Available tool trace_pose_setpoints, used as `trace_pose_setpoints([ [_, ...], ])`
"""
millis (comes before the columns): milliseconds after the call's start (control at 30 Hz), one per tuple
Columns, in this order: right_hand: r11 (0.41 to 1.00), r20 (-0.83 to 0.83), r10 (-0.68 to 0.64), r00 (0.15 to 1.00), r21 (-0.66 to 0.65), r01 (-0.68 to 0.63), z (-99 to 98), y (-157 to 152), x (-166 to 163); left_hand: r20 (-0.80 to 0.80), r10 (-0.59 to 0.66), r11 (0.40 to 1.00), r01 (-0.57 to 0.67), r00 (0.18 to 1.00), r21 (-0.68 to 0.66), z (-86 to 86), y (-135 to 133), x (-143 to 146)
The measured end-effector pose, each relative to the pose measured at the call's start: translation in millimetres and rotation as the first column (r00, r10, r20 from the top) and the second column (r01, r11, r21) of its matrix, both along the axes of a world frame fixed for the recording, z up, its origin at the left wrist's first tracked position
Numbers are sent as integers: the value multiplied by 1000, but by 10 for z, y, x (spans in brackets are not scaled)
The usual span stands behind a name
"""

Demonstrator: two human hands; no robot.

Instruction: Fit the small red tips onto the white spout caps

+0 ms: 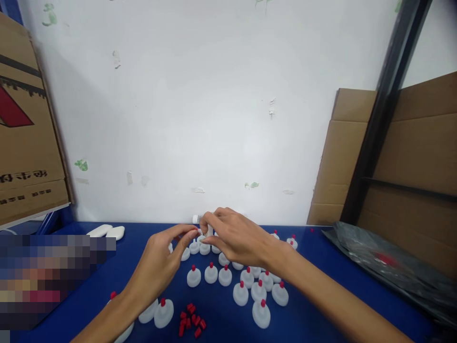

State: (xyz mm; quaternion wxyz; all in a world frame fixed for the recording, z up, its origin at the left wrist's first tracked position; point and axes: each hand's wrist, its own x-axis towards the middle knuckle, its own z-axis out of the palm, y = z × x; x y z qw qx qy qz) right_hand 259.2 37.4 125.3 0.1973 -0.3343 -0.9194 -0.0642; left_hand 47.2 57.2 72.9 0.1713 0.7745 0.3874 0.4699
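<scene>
My left hand (160, 257) is closed in a pinch, with a small red cap (196, 230) at its fingertips. Close beside it, my right hand (233, 236) curls round a whitish translucent piece (209, 232), mostly hidden by the fingers. Both hands are over a group of white oval plastic pieces with narrow necks (204, 248); several under the hands show no red cap. Nearer me stand several like pieces with red caps on, such as a capped white piece (193, 276). A pile of loose red caps (192, 320) lies at the front of the blue table (307, 295).
A white wall (228, 119) rises behind the table. Two white objects (107, 232) lie at the back left, near a printed cardboard box (28, 143). On the right are a dark plastic bag (385, 267), a dark post (374, 119) and cardboard sheets (342, 157).
</scene>
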Motion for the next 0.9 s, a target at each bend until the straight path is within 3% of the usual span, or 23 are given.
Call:
trace_pose_setpoints([
  [233,998,134,37,990,52,-45,-78,-1,-63,-191,-45,994,63,980,88,-77,29,-40],
  [533,997,146,-33,989,73,23,-92,64,-99,-442,86,987,-15,893,162,-64,147,-126],
  [633,996,163,-85,983,46,78,-114,141,-7,-560,193,974,-86,806,212,-69,261,-191],
  [767,973,167,-230,959,1,233,-177,327,211,-712,343,939,-215,613,267,-57,372,-291],
  [900,940,190,-318,929,-67,336,-292,541,437,-821,381,919,-274,425,284,-57,368,-315],
])
